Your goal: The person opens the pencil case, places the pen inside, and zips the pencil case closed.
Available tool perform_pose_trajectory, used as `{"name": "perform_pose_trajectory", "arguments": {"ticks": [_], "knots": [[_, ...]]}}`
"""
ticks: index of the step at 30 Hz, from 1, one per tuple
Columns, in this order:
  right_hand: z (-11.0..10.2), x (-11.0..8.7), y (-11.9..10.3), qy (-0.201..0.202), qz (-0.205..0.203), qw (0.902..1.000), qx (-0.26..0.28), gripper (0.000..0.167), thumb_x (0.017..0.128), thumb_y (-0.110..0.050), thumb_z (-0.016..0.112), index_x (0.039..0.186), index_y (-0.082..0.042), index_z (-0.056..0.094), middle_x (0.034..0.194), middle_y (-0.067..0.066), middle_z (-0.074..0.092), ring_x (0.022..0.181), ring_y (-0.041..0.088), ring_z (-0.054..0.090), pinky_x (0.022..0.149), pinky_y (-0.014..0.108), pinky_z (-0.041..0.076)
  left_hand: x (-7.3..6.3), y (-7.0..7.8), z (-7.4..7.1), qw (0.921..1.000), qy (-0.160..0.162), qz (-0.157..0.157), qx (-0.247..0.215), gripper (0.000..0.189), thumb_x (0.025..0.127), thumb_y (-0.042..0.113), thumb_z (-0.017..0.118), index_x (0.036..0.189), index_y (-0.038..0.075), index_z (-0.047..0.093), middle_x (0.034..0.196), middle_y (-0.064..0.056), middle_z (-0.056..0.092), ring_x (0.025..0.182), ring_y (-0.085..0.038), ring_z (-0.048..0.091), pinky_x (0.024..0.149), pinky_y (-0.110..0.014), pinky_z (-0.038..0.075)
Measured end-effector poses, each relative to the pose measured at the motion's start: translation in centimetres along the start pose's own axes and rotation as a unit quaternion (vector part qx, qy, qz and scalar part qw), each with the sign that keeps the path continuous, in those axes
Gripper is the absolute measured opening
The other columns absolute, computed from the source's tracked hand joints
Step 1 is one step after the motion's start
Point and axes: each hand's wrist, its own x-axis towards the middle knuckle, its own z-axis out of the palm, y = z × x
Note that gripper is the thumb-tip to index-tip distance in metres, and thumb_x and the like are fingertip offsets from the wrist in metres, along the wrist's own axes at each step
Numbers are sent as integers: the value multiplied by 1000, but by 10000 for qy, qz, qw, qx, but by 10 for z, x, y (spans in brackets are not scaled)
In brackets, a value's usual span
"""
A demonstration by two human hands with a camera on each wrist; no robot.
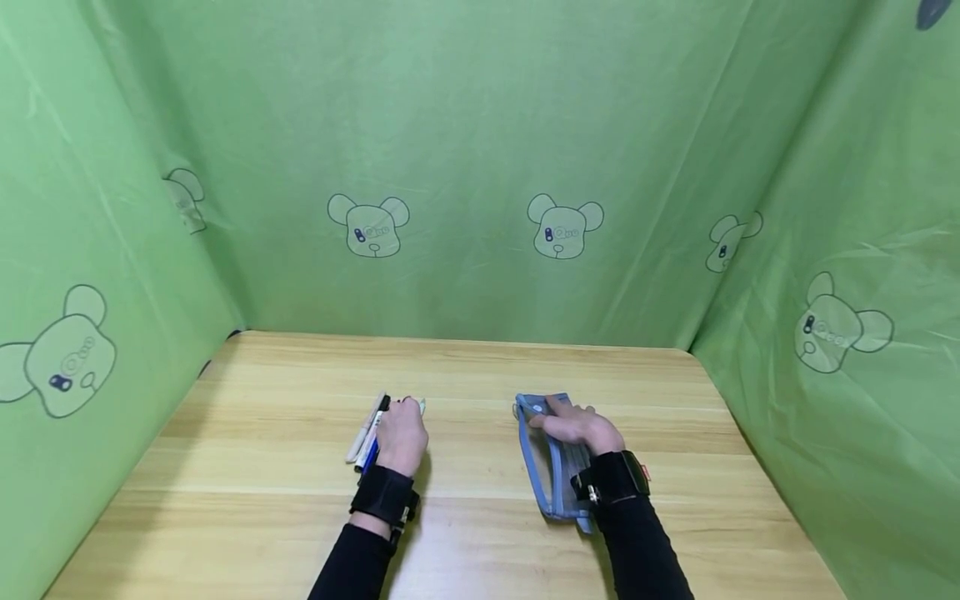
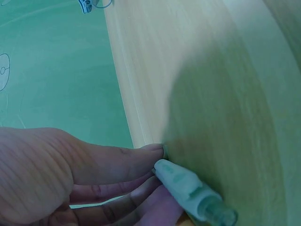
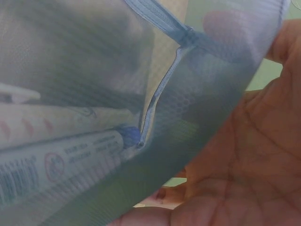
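My left hand [image 1: 402, 433] is over the left middle of the table, thumb and fingers pinching a pale green pen [image 2: 181, 183] with a clear end. Right beside that hand, several markers lie close together, among them a white marker [image 1: 363, 429] and a blue marker [image 1: 369, 456], partly covered by the hand. On the right, my right hand [image 1: 581, 427] grips the upper side of a blue mesh pencil case [image 1: 557, 492]. Its zip [image 3: 157, 94] is undone and the mouth gapes. Through the mesh, a white marker with a barcode [image 3: 70, 157] shows inside the case.
The wooden table [image 1: 465, 550] ends at a green curtain [image 1: 465, 125] behind, with more curtain on both sides. Bare wood lies between the two hands. A black band [image 1: 611, 477] wraps the right wrist, and another sits on the left.
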Motion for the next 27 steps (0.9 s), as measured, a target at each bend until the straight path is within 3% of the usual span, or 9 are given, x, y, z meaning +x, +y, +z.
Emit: {"name": "perform_pose_trajectory", "arguments": {"ticks": [4,13,20,27], "knots": [[0,-1,-1,-10,11,10000,5,82,97,-50,48,162,-10,19,165,26,26,152,57,9,124,69,6,-1,0,1,9998,126,127,19,5,86,-9,63,87,-9,68,83,-27,70,68,-35,69,54,-41,56],[1,1,1,-25,23,10000,-1,81,97,-50,47,162,-10,19,165,25,26,153,56,10,124,69,7,1,0,0,9998,-51,152,-125,6,79,-9,68,85,-8,66,82,-26,69,67,-33,66,55,-41,55],[0,2,1,-8,62,10000,9,81,97,-50,47,163,-12,19,165,26,26,151,60,8,122,72,9,2,-1,1,9997,-4,168,-200,11,72,-6,72,78,-3,63,79,-25,67,65,-32,64,54,-42,54],[1,0,0,6,116,9999,34,81,97,-51,49,162,-13,21,165,25,27,150,61,9,119,74,15,0,0,-2,9984,-95,12,-566,31,71,-9,67,62,9,44,67,-14,56,55,-22,50,45,-33,42]]}}
